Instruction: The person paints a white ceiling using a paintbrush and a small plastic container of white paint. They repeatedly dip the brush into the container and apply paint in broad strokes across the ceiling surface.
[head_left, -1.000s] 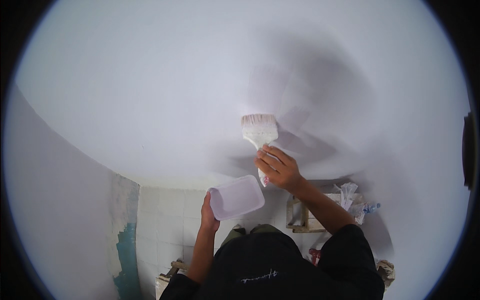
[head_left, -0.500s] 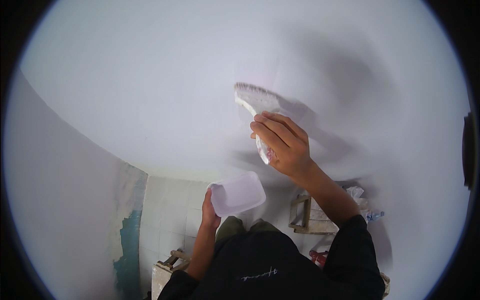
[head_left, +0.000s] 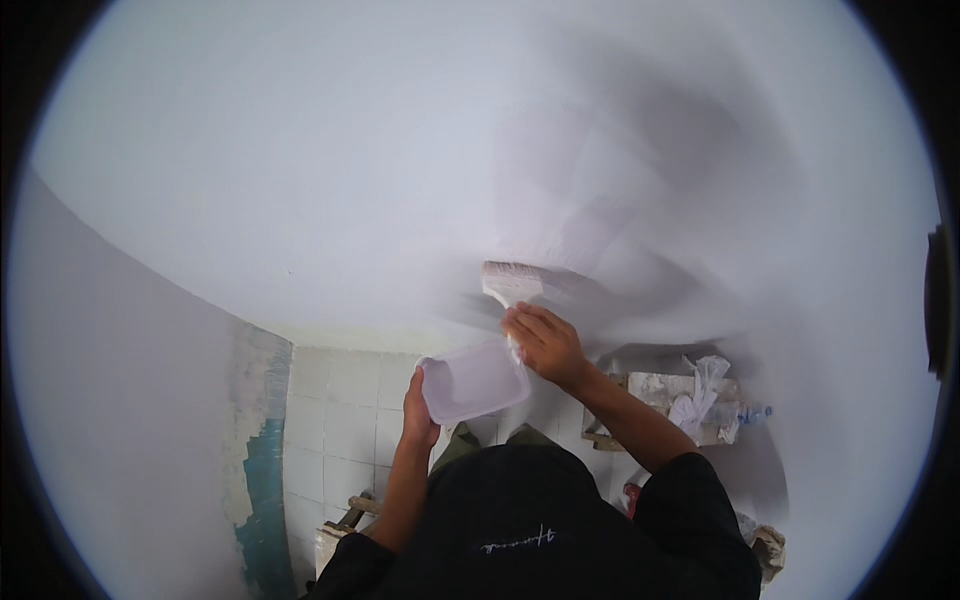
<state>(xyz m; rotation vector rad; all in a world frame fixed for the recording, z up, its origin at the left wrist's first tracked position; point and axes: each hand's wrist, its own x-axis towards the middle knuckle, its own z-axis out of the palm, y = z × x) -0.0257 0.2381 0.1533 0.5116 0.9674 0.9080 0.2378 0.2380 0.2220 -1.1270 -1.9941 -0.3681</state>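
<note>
1. Hands are apart from each other, each closed on something: from my remote feed I see the left hand clamped on the left end of a pale plastic tub, and the right hand gripping a broad paintbrush by its handle.
2. I find the brush near the centre of the frame, bristles toward the upper edge, against or just off the pale wall; I cannot tell which. Its handle end overlaps the tub's upper right corner in my view.
3. I judge the step in hand to be brushing the wall, since faintly tinted strokes show above the bristles. To my mind, the next move calls for a firm handle grip, flat bristles and a level tub.
4. Around the work I see a low bench right of centre, bearing a plastic bag and a clear bottle; a teal patch marks the lower left.
5. Nothing visible blocks the bristles, but a dark shadow at upper right makes coverage harder for me to judge.
</note>
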